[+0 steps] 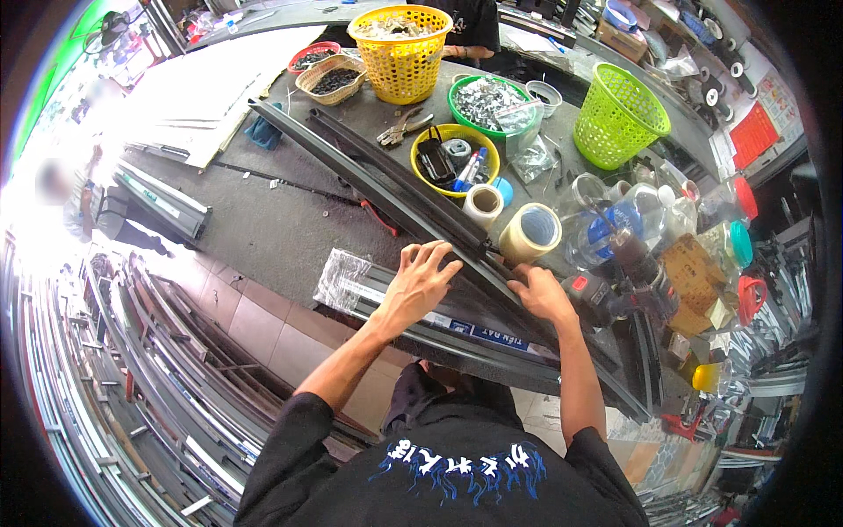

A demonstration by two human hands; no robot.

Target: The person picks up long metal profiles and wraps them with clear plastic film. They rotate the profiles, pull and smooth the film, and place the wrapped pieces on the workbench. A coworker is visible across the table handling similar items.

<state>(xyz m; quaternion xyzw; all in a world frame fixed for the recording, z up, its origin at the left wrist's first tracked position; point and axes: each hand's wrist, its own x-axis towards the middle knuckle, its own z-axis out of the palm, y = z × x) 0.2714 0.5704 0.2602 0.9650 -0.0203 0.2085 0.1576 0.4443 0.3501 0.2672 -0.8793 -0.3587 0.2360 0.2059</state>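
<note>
A long black metal profile [338, 162] lies slantwise across the workbench, from the far left toward the near right. My left hand [420, 285] is bent over its near edge around the middle, the fingers curled onto the bar. Farther right along the same profile, my right hand [543, 295] grips it, with the thumb on top and some fingers hidden. A second dark profile [386, 169] lies close behind the first. Beneath my forearms, along the bench's near edge, are profiles partly wrapped in clear film [338, 283], with a blue label strip [487, 336].
Behind stand a yellow basket [399, 66], a lime basket [619, 119], a green bowl [461, 119] of small parts and a yellow bowl [421, 183] with markers. Tape rolls [530, 230], plastic jars and a drill [637, 263] crowd the right. Metal bars [158, 378] fill the left floor.
</note>
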